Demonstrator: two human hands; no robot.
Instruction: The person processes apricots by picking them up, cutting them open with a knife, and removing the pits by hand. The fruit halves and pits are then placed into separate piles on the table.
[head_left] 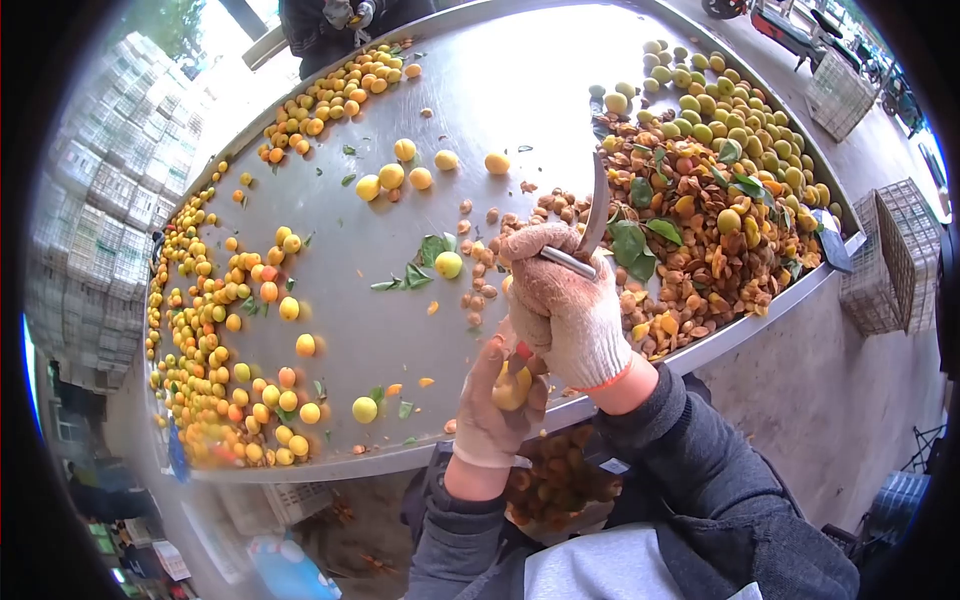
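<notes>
My right hand, in a stained white knit glove, is closed around the handle of a curved knife, its blade pointing up and away. Just below and to the left, my left hand, in a thin glove, holds a yellow fruit between its fingers near the front edge of the metal table. The two hands are close together and overlap in view. Beyond them lie small brown pits and a green-yellow fruit beside leaves.
Whole fruits spread over the left side. A heap of cut pieces and green fruits fill the right. A container of fruit is below my hands. Crates stand right; a person is across the table.
</notes>
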